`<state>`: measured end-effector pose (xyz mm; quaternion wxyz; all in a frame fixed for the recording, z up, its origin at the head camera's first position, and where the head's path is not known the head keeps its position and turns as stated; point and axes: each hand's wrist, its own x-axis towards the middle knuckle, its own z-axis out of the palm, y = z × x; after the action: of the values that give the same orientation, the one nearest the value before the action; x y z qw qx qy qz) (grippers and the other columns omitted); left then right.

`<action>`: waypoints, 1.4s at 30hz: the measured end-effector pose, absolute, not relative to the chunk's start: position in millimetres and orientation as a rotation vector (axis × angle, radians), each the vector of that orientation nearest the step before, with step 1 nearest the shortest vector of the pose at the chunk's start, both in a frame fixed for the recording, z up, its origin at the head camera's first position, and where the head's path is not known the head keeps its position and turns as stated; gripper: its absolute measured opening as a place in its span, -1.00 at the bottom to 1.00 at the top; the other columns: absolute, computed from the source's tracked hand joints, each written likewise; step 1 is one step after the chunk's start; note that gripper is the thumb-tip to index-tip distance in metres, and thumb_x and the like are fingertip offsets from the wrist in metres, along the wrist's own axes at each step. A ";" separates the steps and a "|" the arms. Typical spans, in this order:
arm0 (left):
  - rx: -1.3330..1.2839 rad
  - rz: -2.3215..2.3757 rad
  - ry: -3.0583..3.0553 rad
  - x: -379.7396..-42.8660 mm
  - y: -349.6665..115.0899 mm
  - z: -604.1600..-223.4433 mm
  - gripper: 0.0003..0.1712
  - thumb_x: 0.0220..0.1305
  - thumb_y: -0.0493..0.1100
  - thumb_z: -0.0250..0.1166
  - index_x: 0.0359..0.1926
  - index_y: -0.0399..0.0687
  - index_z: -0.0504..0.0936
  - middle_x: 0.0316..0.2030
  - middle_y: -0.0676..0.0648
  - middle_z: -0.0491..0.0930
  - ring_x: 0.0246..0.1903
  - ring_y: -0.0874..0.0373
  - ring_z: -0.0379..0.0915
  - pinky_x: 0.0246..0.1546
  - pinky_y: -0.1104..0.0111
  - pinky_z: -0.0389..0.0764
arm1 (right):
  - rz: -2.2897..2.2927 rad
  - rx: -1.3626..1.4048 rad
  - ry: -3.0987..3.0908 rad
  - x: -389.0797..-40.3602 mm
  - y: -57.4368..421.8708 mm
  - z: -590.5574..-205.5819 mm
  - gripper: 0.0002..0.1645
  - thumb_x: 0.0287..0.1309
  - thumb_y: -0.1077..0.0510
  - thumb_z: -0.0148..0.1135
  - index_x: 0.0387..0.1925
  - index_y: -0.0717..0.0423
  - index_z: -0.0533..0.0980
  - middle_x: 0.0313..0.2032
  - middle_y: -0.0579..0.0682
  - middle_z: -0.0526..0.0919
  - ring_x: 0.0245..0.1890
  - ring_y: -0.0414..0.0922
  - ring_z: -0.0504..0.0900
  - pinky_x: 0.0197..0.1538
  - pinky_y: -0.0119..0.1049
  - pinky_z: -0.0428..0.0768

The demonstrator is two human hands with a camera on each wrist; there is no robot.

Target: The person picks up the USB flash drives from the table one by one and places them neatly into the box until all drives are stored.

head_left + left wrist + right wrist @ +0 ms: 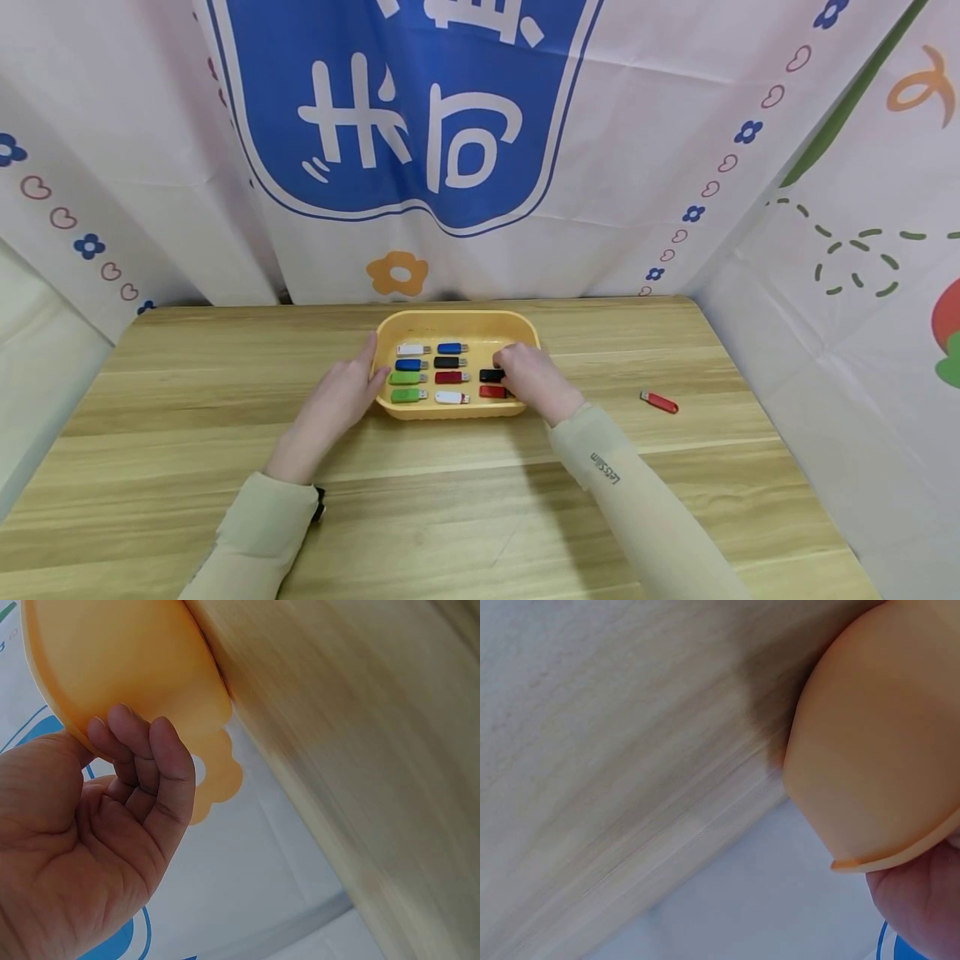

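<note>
A yellow plastic tray [457, 410] holds several USB flash drives in columns, in white, blue, black, green and red. My left hand [347, 390] grips the tray's left end, its thumb over the rim and its fingers bent against the outer wall, as the left wrist view shows. Over the tray's right end, my right hand [536, 379] reaches inside and pinches a black USB flash drive [491, 376], whose right end is hidden by the fingers. Just below it lies a red USB flash drive [492, 391]. In the right wrist view, the tray wall hides most of the right hand [922, 900].
One more red USB flash drive [659, 402] lies on the wooden table [450, 508], right of the tray. A white printed cloth [615, 167] hangs behind the table's back edge, and another stands along the right side.
</note>
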<state>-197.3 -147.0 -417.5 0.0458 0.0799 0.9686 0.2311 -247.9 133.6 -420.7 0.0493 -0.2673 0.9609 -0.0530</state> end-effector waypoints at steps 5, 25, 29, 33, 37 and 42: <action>0.248 0.701 2.957 -197.4 -146.9 -417.4 -0.21 0.53 -0.08 0.07 0.54 -0.36 -0.05 -0.62 -0.10 0.39 -0.69 0.14 0.30 -0.64 0.35 0.36 | -0.167 -0.790 2.919 -247.8 133.7 -419.6 -0.83 0.15 0.34 0.35 -0.19 0.23 0.66 -0.22 0.12 0.75 -0.23 -0.01 0.71 -0.09 -0.18 0.71; 0.238 0.724 2.945 -196.2 -147.6 -417.8 -0.21 0.54 -0.08 0.06 0.55 -0.34 -0.07 -0.64 -0.07 0.38 -0.74 0.17 0.25 -0.69 0.37 0.36 | -0.505 -1.110 3.175 -241.2 148.4 -419.9 -0.88 0.22 0.34 0.31 -0.22 0.22 0.70 -0.25 0.05 0.75 -0.21 -0.04 0.71 -0.11 -0.22 0.72; 0.247 0.713 2.943 -196.9 -147.1 -418.0 -0.21 0.54 -0.07 0.05 0.55 -0.33 -0.08 -0.64 -0.07 0.37 -0.73 0.16 0.24 -0.67 0.36 0.34 | -0.582 -1.148 3.228 -238.2 157.7 -414.3 -0.90 0.21 0.34 0.31 -0.25 0.21 0.69 -0.25 0.04 0.76 -0.22 -0.05 0.71 -0.12 -0.26 0.72; 0.249 0.710 2.941 -197.8 -147.5 -418.8 -0.21 0.54 -0.08 0.05 0.55 -0.34 -0.09 -0.64 -0.07 0.36 -0.73 0.16 0.23 -0.67 0.36 0.34 | -0.650 -1.130 3.277 -235.3 170.4 -407.0 -0.92 0.21 0.32 0.32 -0.25 0.20 0.68 -0.25 0.06 0.76 -0.23 -0.04 0.72 -0.17 -0.24 0.72; 0.243 0.709 2.938 -198.4 -147.8 -418.9 -0.21 0.54 -0.08 0.05 0.55 -0.33 -0.09 -0.64 -0.07 0.37 -0.73 0.16 0.24 -0.67 0.36 0.34 | -0.712 -1.060 3.301 -233.8 185.7 -401.4 -0.90 0.21 0.31 0.32 -0.24 0.21 0.68 -0.22 0.09 0.76 -0.22 -0.02 0.73 -0.14 -0.18 0.73; 0.240 0.706 2.936 -198.6 -147.7 -419.0 -0.21 0.54 -0.08 0.05 0.55 -0.33 -0.09 -0.64 -0.07 0.37 -0.73 0.16 0.23 -0.68 0.36 0.33 | -0.764 -0.989 3.307 -234.1 210.1 -397.9 -0.89 0.20 0.35 0.30 -0.23 0.25 0.67 -0.21 0.12 0.75 -0.18 0.02 0.71 -0.08 -0.12 0.72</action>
<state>-198.6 -147.7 -419.0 0.0562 0.0790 0.9677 0.2327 -234.1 210.1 -397.9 -0.1955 -0.2743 0.9174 -0.2119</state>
